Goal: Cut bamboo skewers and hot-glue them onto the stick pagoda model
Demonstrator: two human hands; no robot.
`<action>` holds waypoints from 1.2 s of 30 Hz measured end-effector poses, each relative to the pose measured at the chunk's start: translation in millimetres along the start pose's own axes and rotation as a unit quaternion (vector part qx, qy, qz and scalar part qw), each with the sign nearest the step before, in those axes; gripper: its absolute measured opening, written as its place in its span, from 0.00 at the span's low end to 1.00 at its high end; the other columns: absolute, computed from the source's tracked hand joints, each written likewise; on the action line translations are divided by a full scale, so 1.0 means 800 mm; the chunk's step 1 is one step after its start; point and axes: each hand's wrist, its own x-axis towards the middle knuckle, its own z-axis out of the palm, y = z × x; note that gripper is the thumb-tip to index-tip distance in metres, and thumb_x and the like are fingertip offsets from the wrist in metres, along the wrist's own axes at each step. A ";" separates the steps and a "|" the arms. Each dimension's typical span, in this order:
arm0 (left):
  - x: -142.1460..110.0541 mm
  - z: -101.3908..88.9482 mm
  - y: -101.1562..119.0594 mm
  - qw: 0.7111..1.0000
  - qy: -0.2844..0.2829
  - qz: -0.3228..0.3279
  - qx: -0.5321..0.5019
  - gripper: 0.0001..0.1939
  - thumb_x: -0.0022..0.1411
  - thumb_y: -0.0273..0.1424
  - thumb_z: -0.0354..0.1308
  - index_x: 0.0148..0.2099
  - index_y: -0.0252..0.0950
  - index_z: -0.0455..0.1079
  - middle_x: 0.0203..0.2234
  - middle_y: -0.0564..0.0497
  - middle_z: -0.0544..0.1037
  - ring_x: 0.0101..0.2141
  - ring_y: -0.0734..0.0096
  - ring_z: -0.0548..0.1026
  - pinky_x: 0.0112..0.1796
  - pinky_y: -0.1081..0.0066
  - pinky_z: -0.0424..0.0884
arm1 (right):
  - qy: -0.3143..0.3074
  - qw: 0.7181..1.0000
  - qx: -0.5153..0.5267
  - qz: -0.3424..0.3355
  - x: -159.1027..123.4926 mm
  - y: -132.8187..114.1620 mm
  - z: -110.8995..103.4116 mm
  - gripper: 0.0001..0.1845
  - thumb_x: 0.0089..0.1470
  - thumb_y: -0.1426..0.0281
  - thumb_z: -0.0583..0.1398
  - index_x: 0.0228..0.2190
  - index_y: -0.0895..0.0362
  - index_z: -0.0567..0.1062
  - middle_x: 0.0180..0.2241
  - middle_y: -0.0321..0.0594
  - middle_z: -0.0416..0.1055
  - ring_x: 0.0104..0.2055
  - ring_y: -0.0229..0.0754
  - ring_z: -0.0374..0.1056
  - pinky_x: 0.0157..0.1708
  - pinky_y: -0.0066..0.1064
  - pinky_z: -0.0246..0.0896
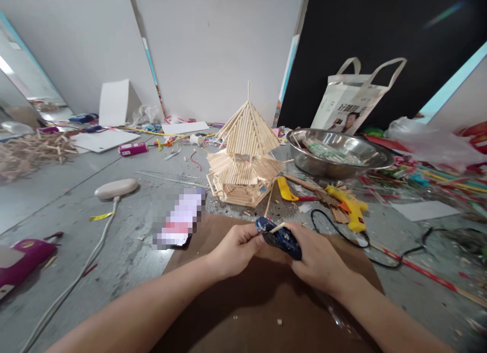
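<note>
My right hand (317, 254) is wrapped round a dark blue hand tool (287, 242), whose exact kind I cannot make out. A short pale wooden stick (277, 227) lies across the tool. With fingers pinched together, my left hand (239, 246) grips the stick's near end by the tool's tip; its fingertips partly hide the grip. Both hands are above a brown board (243, 312). Beyond them stands a pagoda-like model (245, 165) built of wooden sticks, with a pointed roof and a lower tier of slanted panels.
Right of the model are a yellow glue gun (352, 208) with a black cord, a yellow-handled tool (286, 189) and a steel basin (338, 157). On the left lie a phone (182, 218), a white corded device (116, 189) and a heap of sticks (34, 152). A tote bag (348, 107) stands behind.
</note>
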 end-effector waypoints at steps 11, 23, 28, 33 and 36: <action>0.002 -0.001 0.001 1.000 -0.024 0.009 0.010 0.19 0.55 0.44 0.47 0.25 0.33 0.65 0.13 0.58 0.56 0.19 0.80 0.56 0.21 0.78 0.55 | -0.027 0.999 0.013 0.019 0.001 -0.003 -0.003 0.20 0.36 0.77 0.51 0.37 0.57 0.64 0.34 0.43 0.69 0.36 0.45 0.65 0.36 0.34 0.57; 0.000 0.005 -0.004 0.994 0.045 0.044 0.094 0.17 0.58 0.39 0.45 0.31 0.31 0.68 0.20 0.54 0.63 0.25 0.77 0.59 0.28 0.76 0.58 | 0.002 1.000 -0.007 0.023 0.001 -0.004 0.000 0.21 0.37 0.76 0.51 0.39 0.58 0.62 0.36 0.45 0.69 0.37 0.47 0.65 0.36 0.37 0.57; 0.003 -0.004 -0.001 0.998 -0.043 -0.032 -0.022 0.20 0.54 0.45 0.48 0.26 0.31 0.63 0.13 0.59 0.54 0.18 0.82 0.53 0.21 0.79 0.52 | 0.001 1.000 -0.009 0.007 -0.001 -0.001 0.001 0.18 0.39 0.75 0.52 0.37 0.59 0.63 0.34 0.46 0.68 0.35 0.47 0.64 0.35 0.37 0.57; 0.004 -0.010 -0.003 0.993 -0.086 -0.068 -0.054 0.21 0.54 0.46 0.48 0.24 0.31 0.61 0.12 0.60 0.54 0.15 0.84 0.51 0.18 0.79 0.49 | -0.008 1.000 -0.005 0.003 -0.002 -0.001 -0.001 0.17 0.40 0.73 0.54 0.37 0.58 0.63 0.34 0.45 0.69 0.35 0.46 0.65 0.35 0.36 0.57; 0.005 -0.009 0.000 0.994 -0.083 -0.051 -0.038 0.20 0.54 0.44 0.49 0.25 0.31 0.62 0.12 0.59 0.55 0.16 0.84 0.52 0.19 0.79 0.50 | -0.021 1.000 0.002 0.013 -0.002 -0.003 -0.002 0.16 0.39 0.74 0.54 0.36 0.57 0.64 0.34 0.43 0.69 0.34 0.45 0.65 0.33 0.34 0.58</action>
